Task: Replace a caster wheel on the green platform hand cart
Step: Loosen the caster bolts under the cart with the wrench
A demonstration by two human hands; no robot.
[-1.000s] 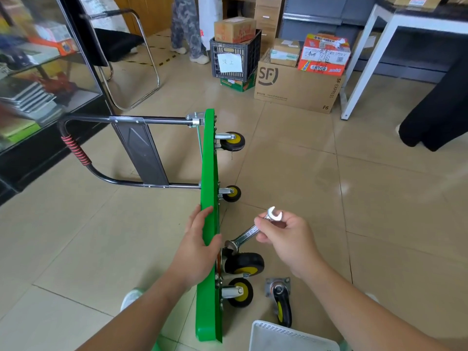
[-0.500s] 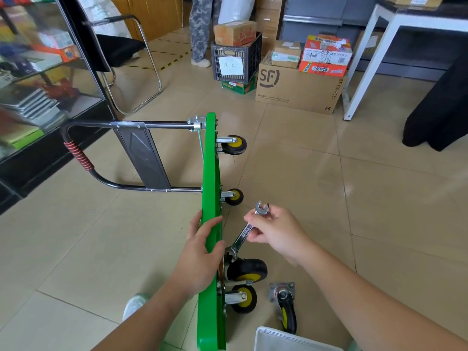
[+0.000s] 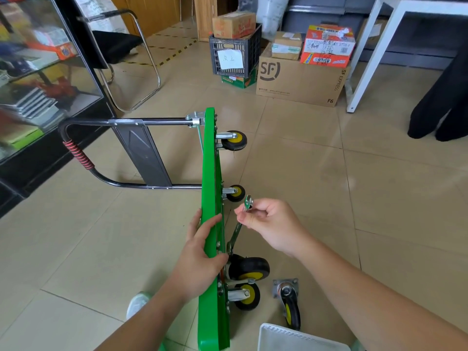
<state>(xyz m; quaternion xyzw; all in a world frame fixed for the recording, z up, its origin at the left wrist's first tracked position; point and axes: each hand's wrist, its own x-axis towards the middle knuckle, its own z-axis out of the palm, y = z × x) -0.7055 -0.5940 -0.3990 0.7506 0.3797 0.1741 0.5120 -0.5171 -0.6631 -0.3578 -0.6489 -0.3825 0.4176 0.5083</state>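
Observation:
The green platform cart (image 3: 211, 173) stands on its side edge on the tiled floor, its black handle (image 3: 76, 153) folded out to the left. Black-and-yellow casters stick out to the right, with the near large caster (image 3: 249, 268) beside the deck. My left hand (image 3: 200, 254) grips the deck's upper edge, thumb over the rim. My right hand (image 3: 268, 225) pinches the upper end of a silver wrench (image 3: 236, 233), whose lower jaw sits at the mount above that caster. A loose caster (image 3: 290, 304) lies on the floor to the right.
A white perforated tray (image 3: 298, 338) sits at the bottom edge. Farther back stand a black crate (image 3: 235, 50), an SF cardboard box (image 3: 301, 79), a white table leg (image 3: 367, 62), a metal chair (image 3: 136, 59) and a glass cabinet (image 3: 38, 72) on the left. A person's dark legs (image 3: 440, 102) stand at right.
My right hand has swung the wrench's upper end up and to the left, toward the deck, so the wrench stands steeper. My left hand stays on the deck edge.

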